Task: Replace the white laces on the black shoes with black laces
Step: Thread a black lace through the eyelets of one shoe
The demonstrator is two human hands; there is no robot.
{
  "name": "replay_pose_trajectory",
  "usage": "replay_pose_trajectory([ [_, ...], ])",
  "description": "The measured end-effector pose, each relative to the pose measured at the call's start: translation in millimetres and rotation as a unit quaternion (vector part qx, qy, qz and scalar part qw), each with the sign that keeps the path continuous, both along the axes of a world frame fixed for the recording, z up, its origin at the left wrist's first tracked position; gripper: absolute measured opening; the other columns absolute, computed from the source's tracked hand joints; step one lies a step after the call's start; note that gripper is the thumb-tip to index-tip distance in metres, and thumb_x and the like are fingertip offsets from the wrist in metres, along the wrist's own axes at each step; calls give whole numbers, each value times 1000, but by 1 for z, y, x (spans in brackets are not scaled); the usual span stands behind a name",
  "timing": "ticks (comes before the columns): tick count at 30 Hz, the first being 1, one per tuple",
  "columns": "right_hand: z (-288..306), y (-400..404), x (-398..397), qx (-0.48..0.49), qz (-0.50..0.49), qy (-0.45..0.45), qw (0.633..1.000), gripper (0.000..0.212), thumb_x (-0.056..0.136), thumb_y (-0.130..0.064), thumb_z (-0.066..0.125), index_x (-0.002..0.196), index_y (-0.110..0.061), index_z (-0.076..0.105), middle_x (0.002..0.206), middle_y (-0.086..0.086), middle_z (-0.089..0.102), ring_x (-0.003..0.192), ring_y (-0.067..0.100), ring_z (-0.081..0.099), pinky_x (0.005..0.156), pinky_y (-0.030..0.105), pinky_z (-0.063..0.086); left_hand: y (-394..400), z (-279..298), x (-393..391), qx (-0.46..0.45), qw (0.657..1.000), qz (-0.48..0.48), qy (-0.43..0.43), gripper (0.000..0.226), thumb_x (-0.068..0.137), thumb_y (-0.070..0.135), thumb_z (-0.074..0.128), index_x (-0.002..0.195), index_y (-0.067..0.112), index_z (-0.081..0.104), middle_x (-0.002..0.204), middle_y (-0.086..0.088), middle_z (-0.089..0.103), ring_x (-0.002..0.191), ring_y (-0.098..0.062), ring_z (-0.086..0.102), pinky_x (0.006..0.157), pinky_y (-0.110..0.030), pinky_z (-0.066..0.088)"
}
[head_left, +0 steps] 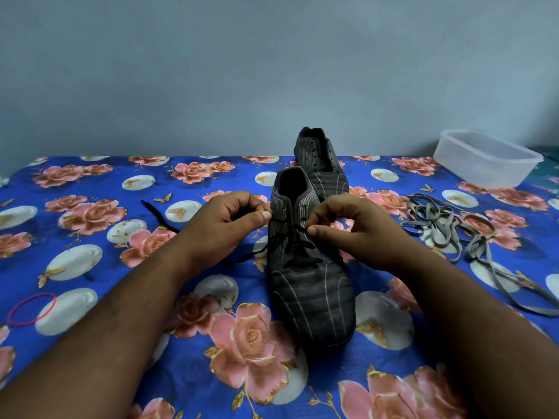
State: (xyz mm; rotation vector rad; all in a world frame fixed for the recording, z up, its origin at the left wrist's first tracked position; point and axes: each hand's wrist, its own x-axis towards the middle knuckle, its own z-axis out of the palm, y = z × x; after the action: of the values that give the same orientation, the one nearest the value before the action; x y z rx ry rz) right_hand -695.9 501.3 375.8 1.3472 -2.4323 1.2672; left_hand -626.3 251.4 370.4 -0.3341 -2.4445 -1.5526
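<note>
Cloth: a blue flowered cloth (90, 225) covers the surface, and everything below is placed against the near shoe.
Near shoe: the near shoe (311, 285), black with pale stripes, stands upright at the centre, toe toward the camera; it looks stiff enough to stay put while its eyelets are worked.
Far shoe: the far shoe (320, 164) stands just behind the near shoe, eyelets bare, with no lace seen in it.
Tub: a clear plastic tub (487, 160) sits well to the right and behind.
Old laces: the pale, greyish old laces (447, 225) lie in a loose tangle to the right, apart from the shoe.
Left hand: the left hand (223, 225) is curled at the shoe's left eyelet row, thumb and forefinger pinching the black lace.
Right hand: the right hand (354, 228) pinches the same lace at the right eyelet row.
Black lace: the black lace (298, 246) crosses the lower eyelets; one tail trails off left across the cloth.
Handling: I judge it light, limp and thin, so it is best taken close to the tip, where it can be steered through a hole; held farther back it would flop.
Band: a red rubber band (31, 309) lies far to the left and nearer the camera.
</note>
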Motion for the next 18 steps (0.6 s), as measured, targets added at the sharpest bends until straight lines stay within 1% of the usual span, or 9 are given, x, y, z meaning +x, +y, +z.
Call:
replay_pose_trajectory([
  [3, 1, 0, 1, 3, -7, 19, 1000, 9, 89, -26, 74, 89, -17, 74, 80, -2, 69, 81, 15, 61, 76, 18, 45, 3, 1, 0, 27, 1000, -2, -9, 25, 98, 22, 61, 93, -3, 62, 76, -12, 66, 71, -8, 61, 70, -14, 48],
  [4, 2, -1, 1, 3, -5, 26, 1000, 8, 89, -24, 74, 89, -16, 74, 79, -1, 70, 79, 14, 60, 75, 15, 43, 4, 2, 1, 28, 999, -8, -22, 33, 97, 31, 59, 94, -2, 61, 70, -9, 61, 64, -11, 55, 64, -17, 47],
  [6, 3, -2, 3, 5, -3, 48, 999, 9, 88, -24, 75, 89, -16, 74, 76, 0, 69, 77, 14, 60, 77, 13, 40, 8, 1, 2, 2, 999, -18, -47, 51, 95, 45, 51, 99, -5, 62, 60, 4, 50, 55, -7, 42, 54, -16, 39],
  [8, 2, -4, 3, -5, -1, 63, 998, 12, 87, -26, 74, 94, -16, 74, 74, 1, 65, 77, 13, 58, 78, 16, 40, 11, 1, 1, -29, 999, -12, -42, 60, 95, 52, 47, 96, -5, 65, 55, 11, 42, 51, -2, 35, 50, -17, 32],
  [9, 2, -5, 3, -16, -1, 62, 998, 16, 87, -25, 73, 101, -17, 73, 76, 1, 62, 78, 13, 57, 78, 17, 41, 11, 2, 1, -43, 999, -5, -32, 59, 96, 55, 49, 91, -1, 68, 54, 8, 45, 53, -2, 38, 52, -21, 33],
  [10, 1, -6, 3, -25, -6, 54, 998, 24, 89, -24, 72, 111, -18, 71, 80, 1, 59, 80, 12, 56, 78, 18, 42, 11, 2, 1, -52, 998, -4, -24, 58, 97, 58, 54, 87, 3, 70, 58, -1, 53, 60, -4, 45, 56, -29, 38],
  [12, -2, -7, 1, -23, -23, 36, 999, 39, 93, -28, 66, 132, -26, 63, 89, -1, 54, 86, 13, 53, 80, 17, 42, 10, 1, 1, -56, 998, -7, -26, 51, 93, 57, 63, 84, 7, 71, 81, -24, 64, 73, -17, 52, 69, -44, 45],
  [14, -6, -8, -3, 1, -42, 24, 999, 43, 98, -34, 57, 140, -33, 57, 93, 0, 49, 90, 15, 52, 81, 19, 42, 10, 2, 2, -37, 999, -8, -27, 41, 93, 46, 68, 84, 6, 71, 86, -28, 64, 76, -19, 51, 72, -38, 44],
  [18, -7, -8, -5, -5, -51, 17, 999, 32, 102, -32, 49, 131, -32, 61, 92, 3, 54, 91, 15, 53, 82, 22, 42, 9, 6, 5, -21, 1000, 5, -11, 20, 93, 21, 70, 88, 2, 72, 76, -7, 68, 70, -2, 56, 68, -11, 44],
])
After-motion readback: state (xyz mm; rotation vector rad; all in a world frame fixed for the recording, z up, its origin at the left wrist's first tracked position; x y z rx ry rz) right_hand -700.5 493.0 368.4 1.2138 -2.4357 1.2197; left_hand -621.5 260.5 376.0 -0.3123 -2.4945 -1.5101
